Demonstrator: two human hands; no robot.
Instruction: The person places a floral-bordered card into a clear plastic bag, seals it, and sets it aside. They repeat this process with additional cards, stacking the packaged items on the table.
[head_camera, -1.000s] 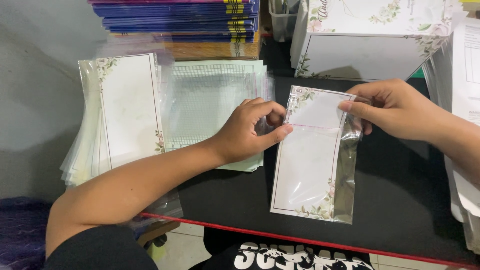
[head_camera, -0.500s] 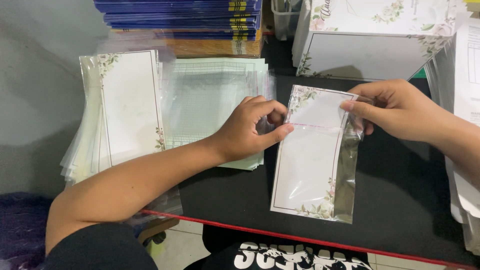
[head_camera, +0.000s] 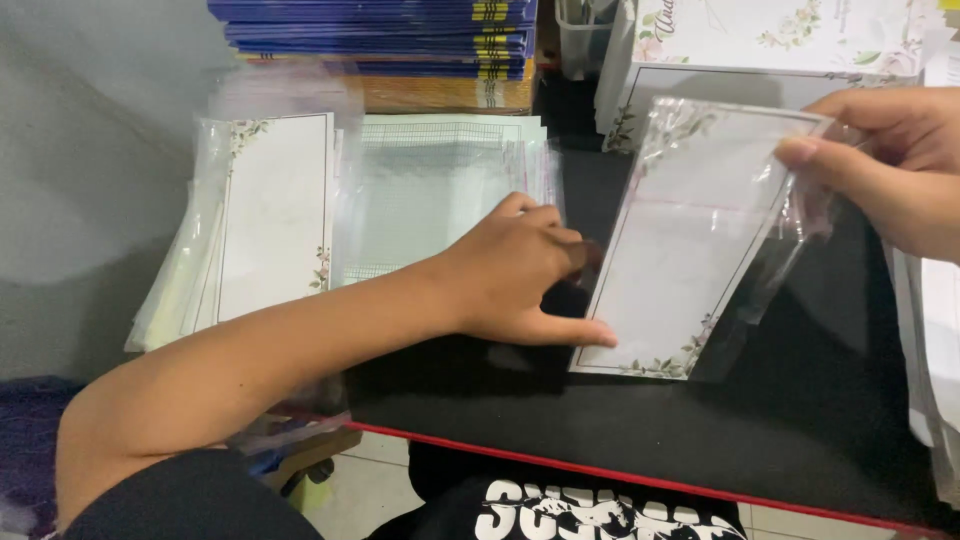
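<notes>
While pinched at its upper right corner between thumb and forefinger of the right hand (head_camera: 890, 165), the floral-bordered card in its clear sleeve (head_camera: 690, 240) tilts up off the black tabletop (head_camera: 800, 400), top edge lifted toward the camera, bottom edge resting low by the left hand. Loose plastic of the sleeve bunches and hangs just below the right thumb. Right fingers closed on that corner, the rest of the hand curled behind it.

Left hand (head_camera: 530, 275) lying flat-ish on the tabletop, thumb stretched out along the card's lower left edge and touching it, fingers bent and loosely together, holding nothing.

Beyond the left hand's knuckles, a pile of empty clear sleeves (head_camera: 440, 190) over pale green paper; further to the left of that wrist, a stack of sleeved cards (head_camera: 265, 215) with the same leafy border. Above the right hand, a white box with floral print (head_camera: 760, 40); past the sleeves pile, stacked blue books (head_camera: 380, 30).

Compared with half a second ago: card then lay flat, both hands gripping its top corners; now raised and angled, left hand released from the top and dropped to the lower edge, right hand lifted higher and further right.
</notes>
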